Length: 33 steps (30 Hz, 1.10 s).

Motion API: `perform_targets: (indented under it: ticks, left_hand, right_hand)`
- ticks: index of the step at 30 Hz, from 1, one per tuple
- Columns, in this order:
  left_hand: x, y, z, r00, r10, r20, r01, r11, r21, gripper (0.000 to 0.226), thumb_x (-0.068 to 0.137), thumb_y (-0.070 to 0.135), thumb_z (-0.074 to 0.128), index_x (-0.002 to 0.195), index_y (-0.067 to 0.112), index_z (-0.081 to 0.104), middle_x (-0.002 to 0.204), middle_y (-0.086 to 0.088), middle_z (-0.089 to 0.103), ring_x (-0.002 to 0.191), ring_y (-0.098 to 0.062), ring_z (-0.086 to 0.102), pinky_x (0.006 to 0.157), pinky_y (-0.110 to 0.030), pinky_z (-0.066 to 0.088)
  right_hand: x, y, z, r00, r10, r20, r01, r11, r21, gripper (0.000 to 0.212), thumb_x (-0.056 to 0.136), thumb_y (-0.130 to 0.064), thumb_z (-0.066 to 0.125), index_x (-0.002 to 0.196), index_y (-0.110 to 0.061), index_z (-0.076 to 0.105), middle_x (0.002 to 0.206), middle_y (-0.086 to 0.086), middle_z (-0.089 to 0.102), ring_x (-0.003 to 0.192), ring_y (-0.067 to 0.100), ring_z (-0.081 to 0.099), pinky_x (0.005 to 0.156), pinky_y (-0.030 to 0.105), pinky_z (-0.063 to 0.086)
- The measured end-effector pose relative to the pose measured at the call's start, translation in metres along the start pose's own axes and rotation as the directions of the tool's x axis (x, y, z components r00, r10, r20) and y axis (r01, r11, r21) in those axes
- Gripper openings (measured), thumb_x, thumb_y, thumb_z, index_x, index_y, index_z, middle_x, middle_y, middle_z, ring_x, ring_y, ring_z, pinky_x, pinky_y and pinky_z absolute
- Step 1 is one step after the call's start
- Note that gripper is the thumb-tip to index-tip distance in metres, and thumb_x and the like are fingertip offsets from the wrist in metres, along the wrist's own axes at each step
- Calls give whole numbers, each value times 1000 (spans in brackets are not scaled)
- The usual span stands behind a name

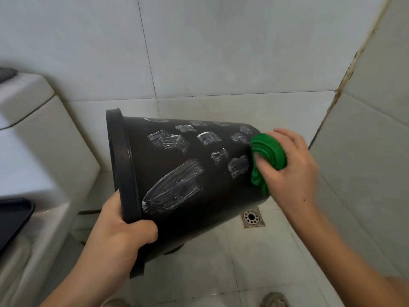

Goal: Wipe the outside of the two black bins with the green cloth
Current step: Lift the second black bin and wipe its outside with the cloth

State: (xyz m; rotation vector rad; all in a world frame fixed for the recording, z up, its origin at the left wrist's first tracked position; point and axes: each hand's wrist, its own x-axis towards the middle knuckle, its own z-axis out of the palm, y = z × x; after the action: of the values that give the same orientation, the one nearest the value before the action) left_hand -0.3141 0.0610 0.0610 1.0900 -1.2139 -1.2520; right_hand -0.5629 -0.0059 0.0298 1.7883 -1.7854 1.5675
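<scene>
Slippage looks like the main risk: the bin (177, 173), tipped sideways above the floor drain (252, 217), hangs from the left hand (119, 238) clamped on its rim, so hard rubbing could twist it loose. Right hand (290, 167) pinches the green cloth (269, 156) against the bin's base end.

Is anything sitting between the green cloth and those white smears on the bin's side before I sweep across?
Nothing visible. The right hand holds the green cloth against the black bin near its base end, and the white smears lie on bare wall toward the rim. The left hand grips the rim, below the smears.
</scene>
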Motion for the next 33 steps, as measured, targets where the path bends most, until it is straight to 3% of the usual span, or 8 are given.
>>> perform_targets:
  ticks: [6,11,16,20,22,25,29,33]
  left_hand:
    - [1,5,-7,999,34,-8,-34,998,49,43,26,22,60,68,17,67,65,-17,52,63,-30,45,62,-41,37]
    - [-4,7,0,999,43,-15,-41,994,102,39,26,15,60,64,23,68,60,-15,46,55,-26,37,50,-35,25]
    - [0,5,-1,999,37,-14,-37,998,54,41,24,22,59,64,20,67,63,-16,45,60,-28,38,45,-38,24]
    - [-2,5,-2,998,29,-47,-27,999,40,41,23,21,60,63,19,67,66,-18,48,64,-32,42,66,-45,31]
    - [-2,3,-1,998,34,-53,-32,999,43,42,22,21,60,64,20,68,66,-19,47,65,-32,41,66,-46,33]
    - [-1,1,1,999,37,-11,-36,998,53,46,24,20,60,69,12,65,62,-25,41,64,-33,39,54,-47,35]
    - [1,2,1,998,10,-61,-10,1000,-2,39,27,0,57,64,10,62,56,-16,44,43,-22,34,35,-31,15]
    - [-1,4,1,999,35,-30,-34,999,13,48,22,13,60,69,7,64,60,-21,47,51,-24,43,41,-31,27]
  right_hand:
    - [-30,-19,-9,852,-491,183,501,865,-8,52,69,-30,68,120,-23,60,129,11,61,114,26,60,94,29,46]
    - [-3,-10,-5,999,46,20,-47,997,59,48,73,-40,58,114,-19,69,121,1,63,103,7,57,89,28,47]
    - [-37,-34,-12,834,-536,131,534,844,53,48,70,-31,72,117,-22,63,125,11,63,111,26,62,94,30,49]
    - [0,-10,-13,997,-78,26,76,995,57,47,71,-42,61,115,-25,66,120,-1,64,101,1,55,88,5,38]
    - [7,-7,-11,993,118,-3,-118,993,15,48,72,-50,54,111,-25,69,116,-5,63,94,-3,52,77,3,34]
    - [-14,-30,-6,997,-74,33,74,997,-17,49,67,-43,59,110,-25,71,122,-2,63,102,17,63,83,21,43]
    - [-26,-39,-10,864,-493,104,494,869,17,46,72,-36,69,115,-22,66,124,11,64,107,26,64,89,30,51]
    - [6,-5,-14,1000,-24,3,24,1000,-5,47,73,-42,59,113,-20,68,119,1,63,102,12,59,81,32,48]
